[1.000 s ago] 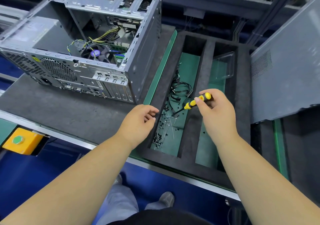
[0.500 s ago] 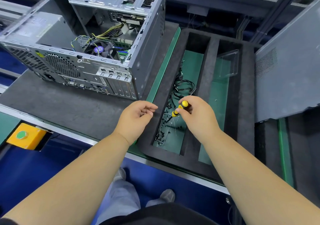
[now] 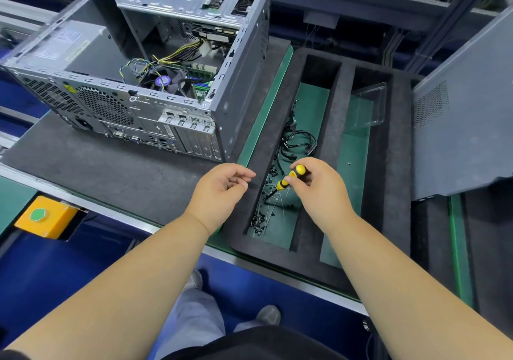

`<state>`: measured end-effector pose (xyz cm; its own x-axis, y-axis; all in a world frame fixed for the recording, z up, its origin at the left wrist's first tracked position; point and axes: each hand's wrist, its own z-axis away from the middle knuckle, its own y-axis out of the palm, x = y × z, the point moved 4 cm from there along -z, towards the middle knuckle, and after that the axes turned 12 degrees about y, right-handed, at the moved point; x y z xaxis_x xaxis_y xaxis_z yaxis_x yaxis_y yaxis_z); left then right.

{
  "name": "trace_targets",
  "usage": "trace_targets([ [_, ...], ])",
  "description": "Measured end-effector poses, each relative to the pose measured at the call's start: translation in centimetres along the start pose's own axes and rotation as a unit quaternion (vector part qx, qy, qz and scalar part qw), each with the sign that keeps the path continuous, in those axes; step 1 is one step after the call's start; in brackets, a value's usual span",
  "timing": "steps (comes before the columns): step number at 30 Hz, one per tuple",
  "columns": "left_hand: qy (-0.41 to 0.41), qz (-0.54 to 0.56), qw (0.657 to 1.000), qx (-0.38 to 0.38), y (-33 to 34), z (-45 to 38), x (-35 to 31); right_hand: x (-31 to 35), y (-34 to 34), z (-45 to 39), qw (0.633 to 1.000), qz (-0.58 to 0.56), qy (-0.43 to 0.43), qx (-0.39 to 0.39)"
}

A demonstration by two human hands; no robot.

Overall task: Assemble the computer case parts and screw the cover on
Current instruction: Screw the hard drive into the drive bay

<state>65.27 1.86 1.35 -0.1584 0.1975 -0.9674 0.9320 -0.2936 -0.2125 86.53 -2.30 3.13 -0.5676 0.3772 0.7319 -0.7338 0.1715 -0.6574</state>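
Note:
An open grey computer case (image 3: 155, 82) lies on the dark mat at the left, its inside with fan and cables facing up. The grey side cover (image 3: 466, 120) leans at the right edge. My right hand (image 3: 319, 190) grips a yellow and black screwdriver (image 3: 288, 179), its tip pointing down among small black screws (image 3: 263, 212) in the left compartment of the foam tray (image 3: 394, 193). My left hand (image 3: 222, 193) hovers over the tray's left rim with its fingers loosely curled and nothing visible in them.
Black cables (image 3: 297, 143) lie in the tray's left compartment. A clear plastic box (image 3: 366, 107) stands in the right compartment. A yellow button box (image 3: 44, 216) with a green button hangs at the bench's front left edge.
My right hand has moved left and down with the screwdriver, from the tray's middle divider into the screw compartment. My left hand has stayed by the tray's rim.

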Motion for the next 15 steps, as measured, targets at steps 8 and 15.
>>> trace_targets([
  [8,-0.058,-0.081,0.993,0.068,1.6,-0.2,-1.4,2.2,-6.1,0.6,0.991,-0.127,0.002,-0.044],
  [15,-0.181,0.062,0.981,0.024,4.4,-2.2,-5.9,4.9,-12.9,1.4,0.967,-0.238,-0.016,-0.084],
])
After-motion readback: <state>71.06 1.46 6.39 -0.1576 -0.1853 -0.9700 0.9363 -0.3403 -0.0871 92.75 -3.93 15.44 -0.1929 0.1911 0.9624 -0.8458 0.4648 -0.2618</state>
